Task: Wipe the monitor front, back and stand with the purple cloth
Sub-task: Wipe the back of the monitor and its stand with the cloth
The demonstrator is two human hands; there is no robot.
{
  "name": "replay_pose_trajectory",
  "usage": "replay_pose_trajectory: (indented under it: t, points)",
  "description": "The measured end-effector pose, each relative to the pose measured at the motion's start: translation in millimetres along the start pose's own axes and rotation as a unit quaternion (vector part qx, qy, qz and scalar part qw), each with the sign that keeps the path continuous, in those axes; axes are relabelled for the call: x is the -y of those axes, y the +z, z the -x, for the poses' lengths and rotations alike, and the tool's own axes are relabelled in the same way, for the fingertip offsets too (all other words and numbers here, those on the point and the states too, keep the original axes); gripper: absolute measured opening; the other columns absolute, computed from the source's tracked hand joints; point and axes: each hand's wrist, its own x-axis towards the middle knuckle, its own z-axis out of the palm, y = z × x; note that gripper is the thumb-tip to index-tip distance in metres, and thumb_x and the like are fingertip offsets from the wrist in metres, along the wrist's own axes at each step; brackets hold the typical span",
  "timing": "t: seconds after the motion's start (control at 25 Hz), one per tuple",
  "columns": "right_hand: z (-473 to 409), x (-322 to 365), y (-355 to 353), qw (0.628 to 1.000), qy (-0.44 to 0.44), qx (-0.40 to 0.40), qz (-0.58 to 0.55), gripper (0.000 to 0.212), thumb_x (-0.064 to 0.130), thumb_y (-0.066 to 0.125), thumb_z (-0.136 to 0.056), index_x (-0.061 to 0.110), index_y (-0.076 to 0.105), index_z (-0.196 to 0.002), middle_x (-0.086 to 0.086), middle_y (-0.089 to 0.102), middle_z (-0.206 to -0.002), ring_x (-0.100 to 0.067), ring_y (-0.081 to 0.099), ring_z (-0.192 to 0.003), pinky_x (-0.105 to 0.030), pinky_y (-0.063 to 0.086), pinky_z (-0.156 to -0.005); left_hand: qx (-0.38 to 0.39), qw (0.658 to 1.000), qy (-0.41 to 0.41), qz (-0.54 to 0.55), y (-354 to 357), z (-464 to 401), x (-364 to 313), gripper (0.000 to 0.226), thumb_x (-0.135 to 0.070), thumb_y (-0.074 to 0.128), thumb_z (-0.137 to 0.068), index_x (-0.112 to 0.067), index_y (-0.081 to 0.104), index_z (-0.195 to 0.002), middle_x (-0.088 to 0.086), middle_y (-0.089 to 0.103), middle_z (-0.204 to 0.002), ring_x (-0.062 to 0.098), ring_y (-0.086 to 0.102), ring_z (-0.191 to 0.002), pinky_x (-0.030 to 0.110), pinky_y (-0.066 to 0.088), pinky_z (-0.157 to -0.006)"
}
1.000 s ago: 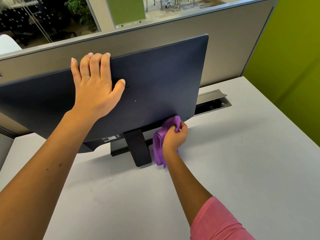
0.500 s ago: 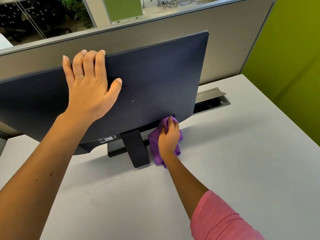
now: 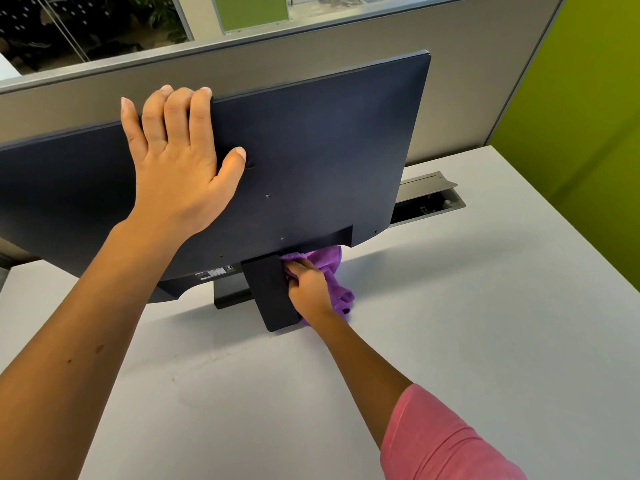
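1. the left hand lies flat on the upper back of the monitor, fingers straight and close together with their tips hooked just over the top edge, thumb splayed out to the side. it holds nothing; by the look of it, it steadies the panel.
2. the monitor stands on a pale desk with its dark back panel facing the camera. the screen side faces away, so whether the front has been wiped cannot be told.
3. the stand runs down from under the panel to the desk. it looks to be the part in hand now: the cloth is touching its right edge, just below the monitor's lower lip.
4. the right hand has its fingers curled round the purple cloth, knuckles pressed against the side of the stand. the cloth bunches out from under the fingers on the far and right side, and a loose tail hangs down to the desk beside the wrist.
5. judging by this, the task is in its stand phase; the left side of the stand and its base are likely left.
6. farther right, an open cable hatch sits in the desk.
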Motion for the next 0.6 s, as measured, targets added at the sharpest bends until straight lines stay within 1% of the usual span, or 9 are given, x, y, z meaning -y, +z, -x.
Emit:
replay_pose_trajectory:
  t: [0.04, 0.12, 0.16, 0.24, 0.32, 0.4, 0.44, 0.52, 0.6]
  points:
    - [-2, -1, 3, 1.0, 0.027, 0.003, -0.005, 0.053, 0.002, 0.045, -0.086, 0.054, 0.038, -0.08, 0.016, 0.043, -0.103, 0.01, 0.04, -0.083, -0.017, 0.03, -0.089, -0.001, 1.0, 0.0, 0.0, 0, 0, 0, 0.062, -0.044, 0.035, -0.091, -0.011, 0.026, -0.142, 0.011, 0.031, -0.144, 0.032, 0.018, -0.14, 0.052, -0.005, -0.114]
    - [-1, -3, 0, 0.996, 0.083, -0.012, -0.041, 0.045, 0.006, 0.046, -0.088, 0.05, 0.043, -0.076, 0.015, 0.04, -0.099, 0.008, 0.038, -0.075, -0.014, 0.033, -0.082, -0.002, 1.0, 0.0, 0.001, 0, 1, 0, 0.061, -0.044, 0.035, -0.091, -0.011, 0.026, -0.142, 0.011, 0.031, -0.144, 0.032, 0.018, -0.14, 0.053, -0.004, -0.114]
    - [3, -6, 0, 0.988, 0.101, -0.069, -0.096, 0.037, 0.01, 0.046, -0.091, 0.043, 0.048, -0.076, 0.013, 0.043, -0.09, 0.004, 0.042, -0.071, -0.013, 0.036, -0.075, -0.002, 1.0, -0.001, 0.001, 0, 1, 0, 0.061, -0.044, 0.035, -0.091, -0.011, 0.026, -0.142, 0.011, 0.031, -0.144, 0.032, 0.018, -0.14, 0.053, -0.004, -0.114]
    - [6, -11, -7, 0.943, 0.162, -0.216, -0.193, 0.022, 0.02, 0.043, -0.099, 0.023, 0.056, -0.082, 0.005, 0.046, -0.07, -0.003, 0.049, -0.062, -0.013, 0.042, -0.062, -0.003, 1.0, -0.002, 0.003, 0, 1, 0, 0.061, -0.044, 0.035, -0.091, -0.011, 0.026, -0.141, 0.011, 0.031, -0.144, 0.032, 0.018, -0.14, 0.053, -0.005, -0.114]
    - [7, -2, -18, 0.902, 0.166, -0.295, -0.268, 0.017, 0.022, 0.043, -0.1, 0.013, 0.058, -0.098, 0.005, 0.053, -0.071, -0.003, 0.057, -0.065, -0.009, 0.045, -0.06, -0.003, 1.0, -0.002, 0.003, 0, 0, 0, 0.061, -0.044, 0.035, -0.091, -0.011, 0.026, -0.141, 0.011, 0.031, -0.144, 0.032, 0.017, -0.141, 0.053, -0.005, -0.114]
    - [0, 4, -27, 0.88, 0.142, -0.319, -0.321, 0.015, 0.017, 0.046, -0.099, 0.014, 0.055, -0.109, 0.012, 0.055, -0.078, 0.006, 0.059, -0.074, -0.005, 0.045, -0.06, -0.004, 1.0, -0.003, 0.003, 0, 0, -1, 0.061, -0.044, 0.035, -0.091, -0.011, 0.026, -0.142, 0.011, 0.03, -0.145, 0.031, 0.017, -0.141, 0.053, -0.005, -0.114]
    - [-4, 6, -27, 0.877, 0.14, -0.32, -0.33, 0.014, 0.017, 0.047, -0.098, 0.016, 0.053, -0.111, 0.014, 0.055, -0.081, 0.005, 0.059, -0.076, -0.004, 0.044, -0.06, -0.003, 1.0, -0.003, 0.003, 0, 0, -1, 0.062, -0.045, 0.035, -0.091, -0.011, 0.026, -0.142, 0.011, 0.03, -0.145, 0.031, 0.017, -0.141, 0.053, -0.005, -0.114]
    - [-6, 9, -26, 0.882, 0.142, -0.297, -0.337, 0.013, 0.02, 0.048, -0.098, 0.021, 0.052, -0.11, 0.013, 0.056, -0.082, -0.004, 0.06, -0.076, -0.005, 0.046, -0.062, -0.001, 1.0, -0.003, 0.004, 0, 0, 0, 0.062, -0.045, 0.034, -0.091, -0.012, 0.026, -0.142, 0.01, 0.03, -0.145, 0.031, 0.016, -0.141, 0.052, -0.005, -0.114]
    - [-4, 14, -20, 0.888, 0.135, -0.278, -0.341, 0.014, 0.02, 0.049, -0.097, 0.019, 0.055, -0.11, 0.011, 0.058, -0.081, -0.002, 0.06, -0.073, -0.005, 0.046, -0.063, 0.002, 1.0, -0.001, 0.005, 1, 0, 1, 0.062, -0.044, 0.034, -0.091, -0.012, 0.025, -0.142, 0.01, 0.029, -0.145, 0.03, 0.016, -0.141, 0.052, -0.006, -0.114]
